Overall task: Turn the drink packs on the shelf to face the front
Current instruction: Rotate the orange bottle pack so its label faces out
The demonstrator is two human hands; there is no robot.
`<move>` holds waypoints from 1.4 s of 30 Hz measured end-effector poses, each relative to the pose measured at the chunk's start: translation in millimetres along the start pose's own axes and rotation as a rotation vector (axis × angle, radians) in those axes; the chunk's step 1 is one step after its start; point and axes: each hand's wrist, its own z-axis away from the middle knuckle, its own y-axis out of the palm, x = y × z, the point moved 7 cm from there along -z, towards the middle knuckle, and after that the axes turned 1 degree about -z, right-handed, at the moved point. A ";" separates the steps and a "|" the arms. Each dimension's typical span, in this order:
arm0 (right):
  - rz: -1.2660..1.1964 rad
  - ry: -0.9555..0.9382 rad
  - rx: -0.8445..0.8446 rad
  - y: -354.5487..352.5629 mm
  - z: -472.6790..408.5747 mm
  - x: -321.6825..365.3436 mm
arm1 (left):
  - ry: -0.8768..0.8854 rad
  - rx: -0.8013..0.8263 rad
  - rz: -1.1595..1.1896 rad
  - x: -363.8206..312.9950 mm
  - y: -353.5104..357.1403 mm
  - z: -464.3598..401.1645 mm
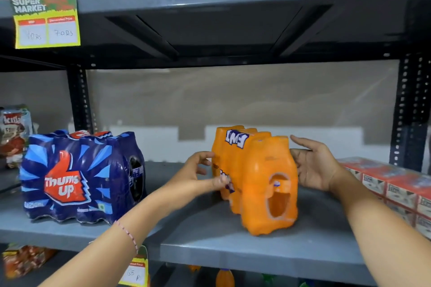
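Observation:
An orange shrink-wrapped drink pack stands on the grey shelf, turned so its narrow end with the oval opening points at me. My left hand touches its left side with fingers bent against the wrap. Spread flat, my right hand rests against its back right side. A blue Thums Up pack stands to the left with its logo facing forward.
Red and white cartons are stacked at the right. A snack bag stands at the far left. A yellow price tag hangs from the upper shelf. Perforated uprights frame the bay. Bottles show on the shelf below.

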 end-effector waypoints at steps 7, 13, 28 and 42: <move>0.071 -0.119 0.046 16.1 -6.8 3.7 | 0.185 -0.127 -0.068 -27.1 -5.3 18.8; 0.290 -0.180 0.014 9.0 -20.8 -7.1 | 0.024 -0.406 -0.016 17.4 -50.4 3.3; 0.916 -0.311 -0.226 64.8 41.8 -6.9 | -0.216 -0.020 -0.180 32.0 -27.3 1.9; 0.893 -0.448 -0.339 91.6 119.4 -33.2 | -0.163 -0.049 -0.123 19.2 -33.6 75.6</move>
